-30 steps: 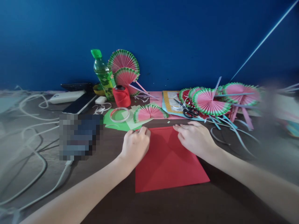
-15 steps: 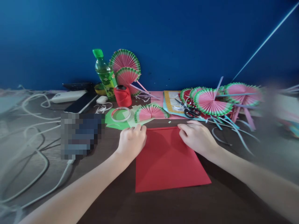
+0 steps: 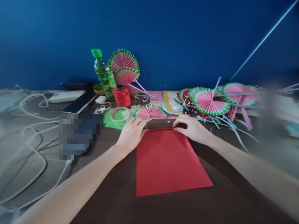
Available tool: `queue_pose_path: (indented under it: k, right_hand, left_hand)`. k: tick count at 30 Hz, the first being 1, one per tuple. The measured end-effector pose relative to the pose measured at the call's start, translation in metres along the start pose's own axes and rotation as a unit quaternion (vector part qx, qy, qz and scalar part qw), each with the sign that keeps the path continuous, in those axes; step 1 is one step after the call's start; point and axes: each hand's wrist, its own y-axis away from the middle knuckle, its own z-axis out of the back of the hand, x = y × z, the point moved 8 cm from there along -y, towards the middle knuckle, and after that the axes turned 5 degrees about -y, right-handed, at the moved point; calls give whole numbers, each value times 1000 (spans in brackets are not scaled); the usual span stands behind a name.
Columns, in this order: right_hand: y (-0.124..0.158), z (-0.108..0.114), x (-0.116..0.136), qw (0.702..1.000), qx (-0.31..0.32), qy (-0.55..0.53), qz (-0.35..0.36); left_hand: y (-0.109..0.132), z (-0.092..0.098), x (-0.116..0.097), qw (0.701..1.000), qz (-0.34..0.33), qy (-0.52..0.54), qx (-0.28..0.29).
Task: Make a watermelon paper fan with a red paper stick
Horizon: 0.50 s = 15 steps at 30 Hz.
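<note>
A sheet of red paper (image 3: 169, 165) lies on the dark table, its far edge raised in a narrow fold. At the far left corner my left hand (image 3: 132, 132) is closed, its fingertips pinching that edge. My right hand (image 3: 192, 129) pinches the same edge at the far right corner between thumb and forefinger. Just beyond the paper stands a half-round pleated fan (image 3: 150, 112) in pink and green. Black scissors (image 3: 188, 109) lie behind my right hand.
A roll of tape (image 3: 119, 114) lies on green paper (image 3: 108, 119) behind my left hand. Further back are a red roll (image 3: 121, 97), a green-capped bottle (image 3: 104, 76) and several paper fans (image 3: 211, 101). Cables (image 3: 42, 155) and a blurred-out phone (image 3: 81, 135) cover the left side.
Both hands have shifted their grip along the far edge, my right hand moving inward to the left. The far edge now stands up as a thin fold, and the near edge sits slightly lower.
</note>
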Motion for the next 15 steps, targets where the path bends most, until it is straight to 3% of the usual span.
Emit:
queue_pose_path:
  k: [6,15]
  right_hand:
    - [-6,-6,2,998,44,-38,-29]
    - [-3,-17,3,986,152,-42,-62]
  left_hand:
    - [-4,-4,-6,989,-54,138,29]
    - [-4,-8,-7,979,-63,181,70]
